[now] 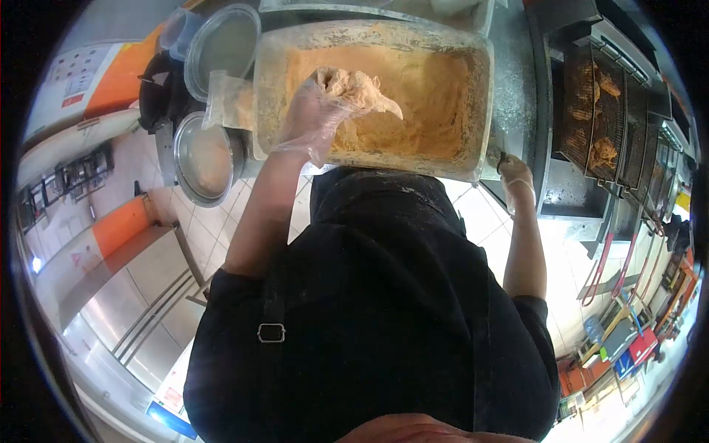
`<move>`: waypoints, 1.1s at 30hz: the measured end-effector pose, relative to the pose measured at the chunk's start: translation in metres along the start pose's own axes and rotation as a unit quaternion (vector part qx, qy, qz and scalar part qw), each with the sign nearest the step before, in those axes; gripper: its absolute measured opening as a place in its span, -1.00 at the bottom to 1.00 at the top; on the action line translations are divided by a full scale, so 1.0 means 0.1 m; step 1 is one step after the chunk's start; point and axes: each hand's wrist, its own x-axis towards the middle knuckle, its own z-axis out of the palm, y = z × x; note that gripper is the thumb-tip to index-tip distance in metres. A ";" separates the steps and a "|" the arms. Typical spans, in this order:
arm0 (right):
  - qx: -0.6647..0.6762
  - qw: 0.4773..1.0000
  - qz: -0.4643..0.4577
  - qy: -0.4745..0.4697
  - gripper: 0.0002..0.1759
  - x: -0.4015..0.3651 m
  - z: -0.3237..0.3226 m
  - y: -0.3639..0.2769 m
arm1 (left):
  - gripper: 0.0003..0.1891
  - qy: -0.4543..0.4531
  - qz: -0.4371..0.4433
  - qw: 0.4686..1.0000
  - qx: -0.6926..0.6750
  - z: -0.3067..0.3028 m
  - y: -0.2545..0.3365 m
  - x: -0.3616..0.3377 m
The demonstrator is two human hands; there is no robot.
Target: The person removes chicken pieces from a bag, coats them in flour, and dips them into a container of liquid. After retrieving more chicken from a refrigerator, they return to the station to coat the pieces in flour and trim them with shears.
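Observation:
My left hand [316, 118], in a clear plastic glove, is closed around a flour-coated piece of chicken [358, 90]. It is raised over the left part of a large rectangular tub [483, 96] of orange-tan flour [425, 103]. A pointed end of the piece sticks out to the right. My right hand [515, 177], gloved too, is beside the tub's lower right corner, its fingers curled round a small dark thing that I cannot make out.
Left of the tub are a round metal bowl [204, 159], a round lidded container [223, 52] and a clear plastic container [227, 102]. Fryer baskets [602, 122] with browned pieces stand at the right, their red handles [597, 269] pointing down over the tiled floor.

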 end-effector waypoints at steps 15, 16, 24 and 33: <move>0.540 0.654 -0.273 -0.453 0.03 -1.66 -0.66 -1.36 | -0.69 -0.062 0.103 0.982 0.148 0.04 0.46 -0.12; 0.525 0.637 -0.270 -0.496 0.04 -1.62 -0.58 -1.45 | -0.69 -0.067 0.104 0.980 0.153 0.09 0.55 -0.10; 0.518 0.583 -0.300 -0.549 0.00 -1.58 -0.29 -1.66 | -0.70 -0.036 -0.071 0.997 0.016 0.23 0.56 -0.05; 0.578 0.501 -0.285 -0.577 -0.14 -1.59 -0.02 -2.16 | -0.35 -0.073 0.065 0.937 -0.336 0.05 0.10 -0.14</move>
